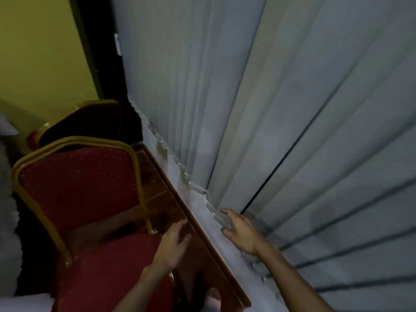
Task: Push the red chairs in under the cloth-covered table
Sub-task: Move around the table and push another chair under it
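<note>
A red chair point(81, 188) with a gold frame and dotted upholstery stands at the left, its back towards me and its seat cushion point(108, 271) low in the view. A second red chair point(90, 120) stands behind it in shadow. My left hand point(174, 242) hovers with fingers apart over the near chair's seat edge and the wooden floor, holding nothing. My right hand point(240, 233) reaches with spread fingers to the bottom of the grey vertical blinds point(258, 109). A strip of white cloth point(9, 199) shows at the far left edge.
A wooden floor strip point(180, 212) runs between the chairs and a white skirting ledge point(220, 242) under the blinds. A yellow-green wall point(40, 52) and a dark gap lie behind. My foot point(212, 298) is at the bottom.
</note>
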